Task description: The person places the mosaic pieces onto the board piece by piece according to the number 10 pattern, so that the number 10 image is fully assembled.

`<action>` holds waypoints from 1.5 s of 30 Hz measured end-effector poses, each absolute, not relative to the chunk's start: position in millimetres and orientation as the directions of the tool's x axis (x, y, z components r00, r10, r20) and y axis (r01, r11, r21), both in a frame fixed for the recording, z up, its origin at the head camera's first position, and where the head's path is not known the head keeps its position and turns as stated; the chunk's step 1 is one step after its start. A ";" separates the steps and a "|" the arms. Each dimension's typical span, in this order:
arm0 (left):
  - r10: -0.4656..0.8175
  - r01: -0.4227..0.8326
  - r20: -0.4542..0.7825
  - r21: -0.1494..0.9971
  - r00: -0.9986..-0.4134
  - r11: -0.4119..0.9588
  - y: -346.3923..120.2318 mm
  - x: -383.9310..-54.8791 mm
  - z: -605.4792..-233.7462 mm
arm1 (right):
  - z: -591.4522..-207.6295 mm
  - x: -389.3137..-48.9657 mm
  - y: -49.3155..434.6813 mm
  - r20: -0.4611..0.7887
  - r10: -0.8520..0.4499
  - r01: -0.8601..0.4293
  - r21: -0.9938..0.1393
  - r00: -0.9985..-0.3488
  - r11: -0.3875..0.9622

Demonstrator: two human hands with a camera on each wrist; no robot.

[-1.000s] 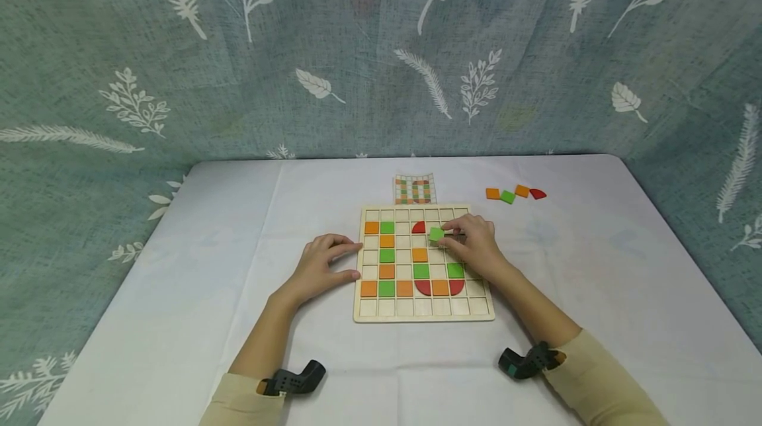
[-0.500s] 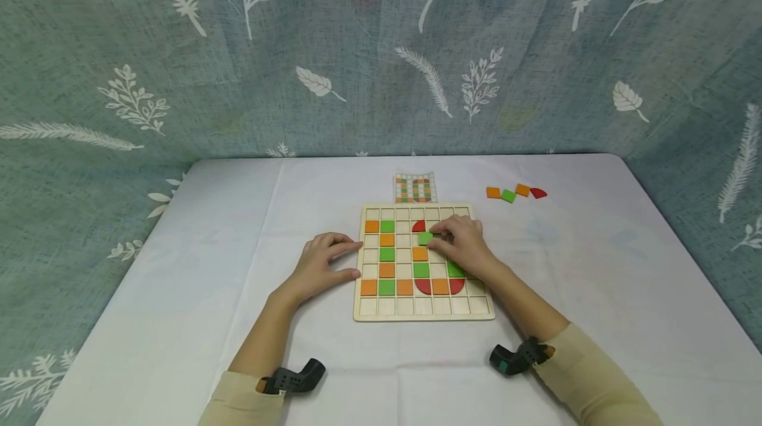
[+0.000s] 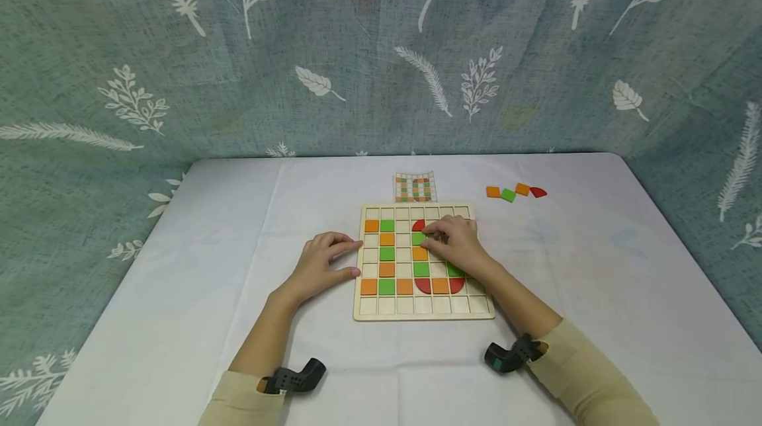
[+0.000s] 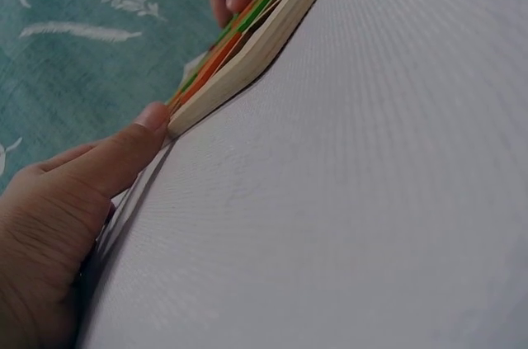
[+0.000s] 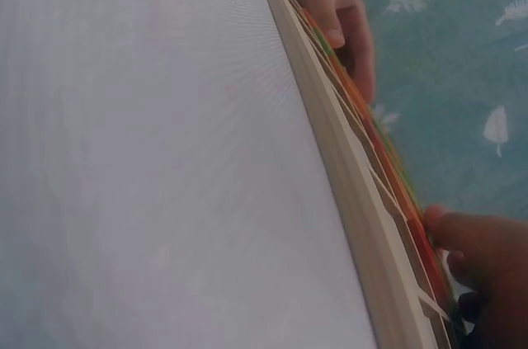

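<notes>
A wooden grid board (image 3: 405, 307) lies on the table with orange, green and red tiles in several of its squares. My right hand (image 3: 458, 241) is over the board's upper right part, thumb and fingers pinching a green square tile (image 3: 418, 239). That tile lies in the square between a red quarter-round tile (image 3: 419, 225) above and an orange square tile (image 3: 419, 254) below. At the left edge of the board, my left hand (image 3: 321, 262) rests with its fingertips and thumb touching the rim. In the left wrist view, the left thumb (image 4: 136, 147) lies against the board's corner.
Behind the board lies a small pattern card (image 3: 415, 188) printed with a coloured grid. At the back right is a loose row of tiles: an orange square (image 3: 493, 192), a green square (image 3: 508, 196), another orange square (image 3: 522, 189) and a red quarter-round (image 3: 538, 192).
My right hand has moved left and brought the green tile from above the board into the square under the red quarter-round. The left hand has stayed at the board's edge.
</notes>
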State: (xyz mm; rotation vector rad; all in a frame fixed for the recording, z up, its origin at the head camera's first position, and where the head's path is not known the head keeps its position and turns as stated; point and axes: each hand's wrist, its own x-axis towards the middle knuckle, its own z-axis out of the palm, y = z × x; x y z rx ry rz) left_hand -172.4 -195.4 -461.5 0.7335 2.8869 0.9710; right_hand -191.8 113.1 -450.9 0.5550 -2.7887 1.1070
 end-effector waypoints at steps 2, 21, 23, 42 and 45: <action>0.433 0.427 0.136 0.573 -0.891 0.699 -195.9 -172.2 -461.5 | -450.6 -191.4 112.7 0.212 -0.300 -0.364 -0.651 -0.930 0.666; 0.436 0.429 0.136 0.577 -0.890 0.695 -195.9 -172.0 -460.9 | -444.3 -200.8 153.8 0.283 -0.176 -0.319 -0.607 -0.943 0.728; 0.434 0.427 0.135 0.578 -0.891 0.695 -196.0 -171.9 -460.9 | -445.3 -202.8 161.6 0.304 -0.143 -0.307 -0.607 -0.942 0.733; 0.430 0.424 0.136 0.580 -0.893 0.696 -194.4 -172.0 -461.2 | -463.1 -224.8 235.6 0.336 0.151 -0.075 -0.573 -0.930 0.816; 0.429 0.429 0.147 0.583 -0.891 0.690 -194.4 -170.9 -461.6 | -463.4 -227.0 239.2 0.292 0.171 -0.027 -0.568 -0.941 0.823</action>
